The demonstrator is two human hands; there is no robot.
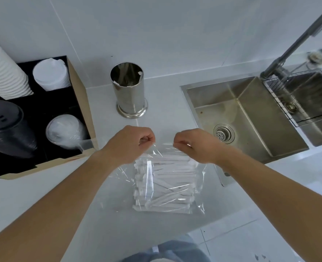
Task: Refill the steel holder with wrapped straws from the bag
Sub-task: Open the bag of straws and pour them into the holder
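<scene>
A: Status?
B: Early. Bag (pixel 167 183) lies on the counter just in front of the holder (pixel 129 89), apparently unopened and packed with straws (pixel 172 193). Left hand (pixel 131 141) and right hand (pixel 194 143) each pinch the bag's top edge, the side nearest the holder
A: Holder?
B: Nearly empty, a couple of white tips inside. Opening, pulling, loading all left
A: Unclear?
B: Whether the film has split between the hands, and the holder's bottom

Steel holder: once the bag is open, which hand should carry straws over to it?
Probably the left hand. The steel holder stands beyond it on the left; the right hand sits nearer the sink. Both currently pinch the bag top.
</scene>
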